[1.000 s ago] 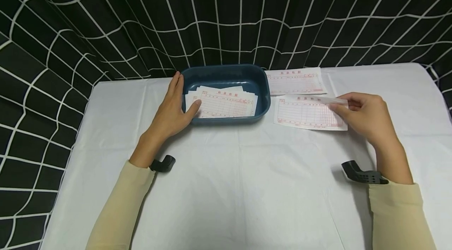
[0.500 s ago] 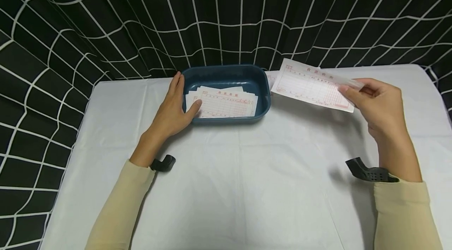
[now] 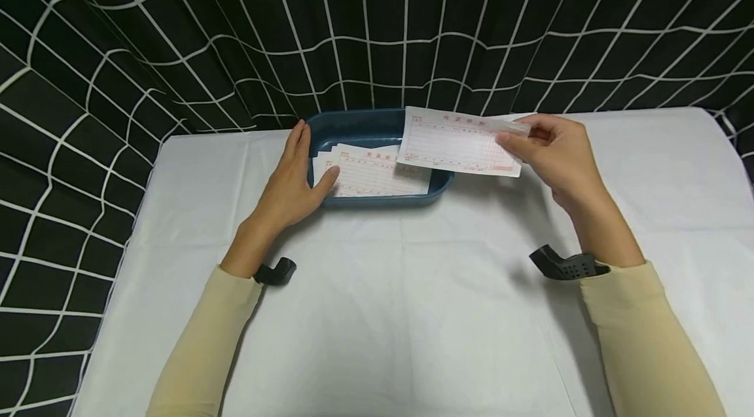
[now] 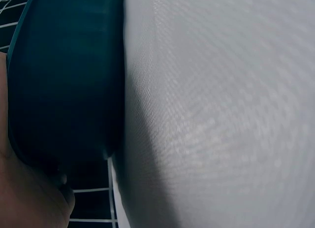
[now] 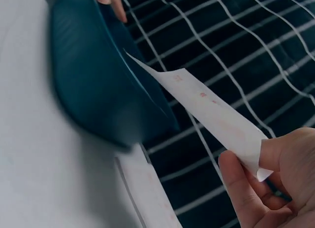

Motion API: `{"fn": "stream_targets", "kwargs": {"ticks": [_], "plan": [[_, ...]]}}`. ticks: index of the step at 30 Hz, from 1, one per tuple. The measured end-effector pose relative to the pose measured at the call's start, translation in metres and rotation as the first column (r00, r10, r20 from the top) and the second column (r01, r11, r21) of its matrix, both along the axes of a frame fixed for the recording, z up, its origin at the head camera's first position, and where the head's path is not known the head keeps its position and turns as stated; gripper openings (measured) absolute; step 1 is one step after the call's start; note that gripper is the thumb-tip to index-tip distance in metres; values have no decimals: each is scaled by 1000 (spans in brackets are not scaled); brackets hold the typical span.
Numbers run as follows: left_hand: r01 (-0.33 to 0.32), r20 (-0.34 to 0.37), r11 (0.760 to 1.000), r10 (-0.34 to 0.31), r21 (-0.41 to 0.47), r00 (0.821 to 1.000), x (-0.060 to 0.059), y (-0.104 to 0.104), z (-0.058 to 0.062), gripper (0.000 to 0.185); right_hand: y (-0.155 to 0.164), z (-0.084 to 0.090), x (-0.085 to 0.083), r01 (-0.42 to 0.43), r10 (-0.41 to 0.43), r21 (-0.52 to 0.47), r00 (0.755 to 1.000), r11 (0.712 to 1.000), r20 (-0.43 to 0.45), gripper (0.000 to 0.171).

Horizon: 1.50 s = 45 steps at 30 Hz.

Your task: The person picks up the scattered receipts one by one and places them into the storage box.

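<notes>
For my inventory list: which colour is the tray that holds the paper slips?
The tray is dark teal-blue; the head view shows it best.

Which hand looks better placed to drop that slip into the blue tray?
Right. The right hand already pinches the slip over the tray; the left hand rests on the tray's rim, thumb on the slips inside.

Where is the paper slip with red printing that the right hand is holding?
In the head view, the paper slip with red printing hangs over the right end of the dark blue plastic tray, pinched by the right hand.
</notes>
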<state>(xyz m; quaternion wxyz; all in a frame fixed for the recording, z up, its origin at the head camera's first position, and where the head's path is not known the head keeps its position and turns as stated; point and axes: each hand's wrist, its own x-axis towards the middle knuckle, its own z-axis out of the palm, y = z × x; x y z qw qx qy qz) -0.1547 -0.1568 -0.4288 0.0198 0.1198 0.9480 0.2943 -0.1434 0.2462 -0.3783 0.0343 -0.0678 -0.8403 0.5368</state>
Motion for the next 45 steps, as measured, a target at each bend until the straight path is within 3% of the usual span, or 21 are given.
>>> {"fn": "stream_targets", "kwargs": {"ticks": [3, 13, 18, 22, 26, 33, 45], "plan": [[0, 4, 1000, 0, -1, 1000, 2, -1, -2, 95, -16, -1, -3, -52, 52, 15, 999, 999, 10, 36], [-2, -13, 1000, 2, 7, 1000, 0, 1, -2, 94, -57, 6, -25, -176, 176, 20, 984, 984, 5, 26], [4, -20, 1000, -3, 22, 1000, -2, 2, -2, 94, -77, 7, -38, -217, 224, 149, 974, 965, -31, 24], [9, -19, 1000, -8, 29, 1000, -1, 1, -2, 94, -91, 7, -46, -220, 250, 286, 966, 932, -72, 29], [16, -11, 999, -16, 32, 1000, -1, 0, -3, 94, -101, 6, -52, -216, 263, 342, 960, 915, -98, 38], [4, -11, 999, -3, 36, 1000, -1, -1, -1, 94, -106, 6, -60, -194, 266, 347, 948, 918, -174, 40], [-6, -5, 1000, 7, 29, 1000, 0, 0, -3, 93, -102, 6, -65, -192, 272, 317, 935, 929, -228, 37]]}}
